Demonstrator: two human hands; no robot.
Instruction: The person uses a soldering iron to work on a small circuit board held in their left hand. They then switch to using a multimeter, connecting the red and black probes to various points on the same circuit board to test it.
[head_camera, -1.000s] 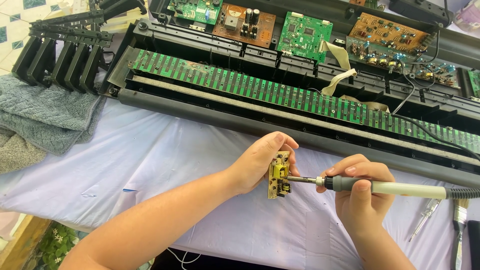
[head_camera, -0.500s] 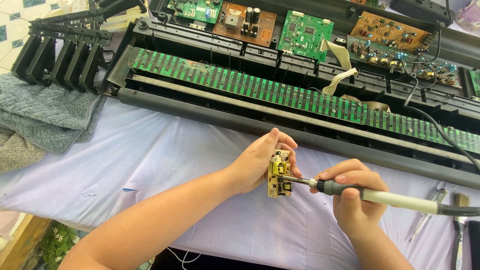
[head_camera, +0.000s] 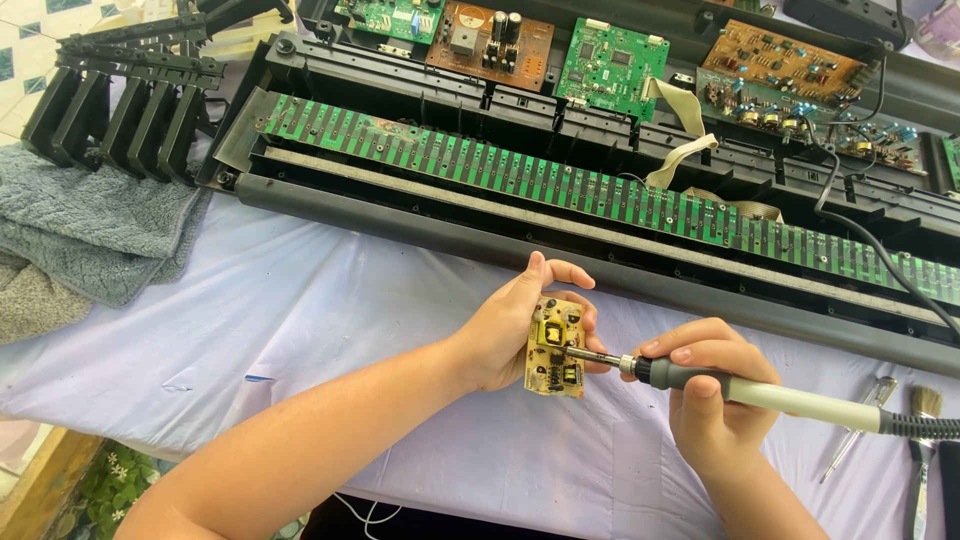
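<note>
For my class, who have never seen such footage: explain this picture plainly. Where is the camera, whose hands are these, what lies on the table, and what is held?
The camera sits on the person's head and looks down at their own bare hands. The left hand holds up a small yellowish circuit board. The right hand grips a soldering iron, its tip at the board. Behind them, on a pale cloth, lies an opened electronic keyboard with green circuit strips showing. A grey towel lies at the left; a screwdriver and a small brush at the right.

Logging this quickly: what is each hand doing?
Left hand: closed, holding small circuit board.
Right hand: closed, holding soldering iron.
</note>
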